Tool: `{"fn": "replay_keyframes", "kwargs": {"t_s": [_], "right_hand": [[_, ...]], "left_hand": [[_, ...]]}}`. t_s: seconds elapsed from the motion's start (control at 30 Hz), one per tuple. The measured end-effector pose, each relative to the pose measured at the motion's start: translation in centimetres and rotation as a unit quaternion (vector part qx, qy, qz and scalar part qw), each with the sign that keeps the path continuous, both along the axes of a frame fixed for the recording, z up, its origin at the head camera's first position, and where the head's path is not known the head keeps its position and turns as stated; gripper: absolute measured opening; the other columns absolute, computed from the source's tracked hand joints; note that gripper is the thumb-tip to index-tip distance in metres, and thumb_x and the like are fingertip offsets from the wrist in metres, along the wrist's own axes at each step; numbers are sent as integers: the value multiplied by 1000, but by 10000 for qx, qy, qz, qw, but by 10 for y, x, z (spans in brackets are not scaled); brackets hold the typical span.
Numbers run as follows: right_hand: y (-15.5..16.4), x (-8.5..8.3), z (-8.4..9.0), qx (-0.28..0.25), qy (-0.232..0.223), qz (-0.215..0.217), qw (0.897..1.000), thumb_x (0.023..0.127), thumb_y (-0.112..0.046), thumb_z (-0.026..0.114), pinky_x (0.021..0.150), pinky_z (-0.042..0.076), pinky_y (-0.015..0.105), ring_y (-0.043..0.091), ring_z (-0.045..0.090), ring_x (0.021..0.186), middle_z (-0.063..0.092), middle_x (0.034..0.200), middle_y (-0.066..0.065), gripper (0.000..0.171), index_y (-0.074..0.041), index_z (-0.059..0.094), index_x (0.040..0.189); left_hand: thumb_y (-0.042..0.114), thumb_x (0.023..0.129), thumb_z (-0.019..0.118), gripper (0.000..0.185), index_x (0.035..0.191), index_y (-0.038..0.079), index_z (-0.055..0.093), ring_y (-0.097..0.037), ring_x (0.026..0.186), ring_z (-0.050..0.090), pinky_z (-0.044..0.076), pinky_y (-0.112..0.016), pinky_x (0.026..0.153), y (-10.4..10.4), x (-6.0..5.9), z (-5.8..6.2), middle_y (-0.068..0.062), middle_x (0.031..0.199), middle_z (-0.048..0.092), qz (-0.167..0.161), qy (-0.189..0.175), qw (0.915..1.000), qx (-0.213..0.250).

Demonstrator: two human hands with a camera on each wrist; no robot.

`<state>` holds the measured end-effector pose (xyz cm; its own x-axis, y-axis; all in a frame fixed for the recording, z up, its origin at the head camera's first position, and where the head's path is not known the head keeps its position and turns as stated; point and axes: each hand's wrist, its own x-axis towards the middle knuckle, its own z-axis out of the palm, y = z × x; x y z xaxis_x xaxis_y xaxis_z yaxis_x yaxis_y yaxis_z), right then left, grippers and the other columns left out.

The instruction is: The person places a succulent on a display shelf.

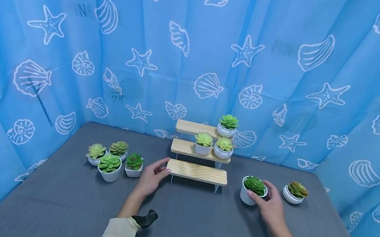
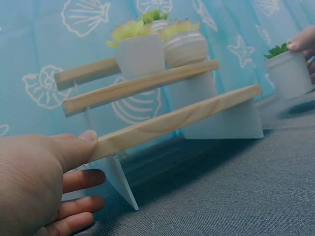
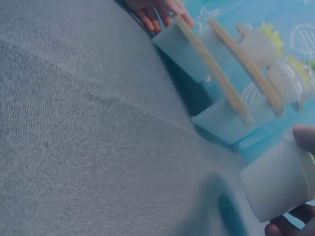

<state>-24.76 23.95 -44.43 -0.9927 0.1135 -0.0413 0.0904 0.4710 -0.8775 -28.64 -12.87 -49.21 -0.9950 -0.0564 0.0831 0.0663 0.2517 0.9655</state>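
A three-step wooden plant stand [image 1: 198,172] with clear legs stands at the back middle of the table. My left hand [image 1: 150,178] grips the left end of its lowest board, the thumb [image 2: 88,137] against the board and the other fingers [image 2: 81,204] loosely bent below. My right hand [image 1: 273,208] holds a dark green succulent in a white pot [image 3: 278,179] by the rim, to the right of the stand; a shadow shows beneath the pot in the left wrist view. One potted succulent [image 1: 227,125] is on the top board, and two yellow-green potted succulents [image 1: 202,149] are on the middle board.
Several potted succulents [image 1: 108,175] are grouped left of my left hand, the dark green one in a square pot [image 1: 133,173] nearest it. A reddish-green succulent in a round pot [image 1: 292,197] sits right of my right hand. Blue shell-patterned curtains [image 1: 192,60] border the grey tabletop [image 1: 194,228].
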Motion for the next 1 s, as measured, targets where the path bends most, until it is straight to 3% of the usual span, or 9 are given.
{"fn": "replay_keyframes", "kwargs": {"t_s": [0.33,0.57,1.0], "right_hand": [[-6,3,26,586,-176,546,9966,90,-41,69,100,36,59,47,37,129,32,144,33,88,5,23,149],[-14,4,37,783,-188,580,9951,88,-44,70,96,41,57,46,42,124,37,140,34,90,5,26,148],[-35,3,42,567,192,687,9958,88,-40,72,93,45,52,41,48,120,43,137,30,86,2,28,149]], "left_hand": [[26,96,63,46,140,17,54,-25,112,57,46,-46,90,-1,0,-1,-10,129,59,-8,51,10000,-56],[25,96,63,45,140,18,54,-24,112,56,46,-45,91,0,1,0,-10,128,59,-25,-10,10000,-6],[27,96,63,45,140,18,55,-25,113,56,46,-45,91,0,1,-2,-10,130,58,-34,118,9999,-46]]}}
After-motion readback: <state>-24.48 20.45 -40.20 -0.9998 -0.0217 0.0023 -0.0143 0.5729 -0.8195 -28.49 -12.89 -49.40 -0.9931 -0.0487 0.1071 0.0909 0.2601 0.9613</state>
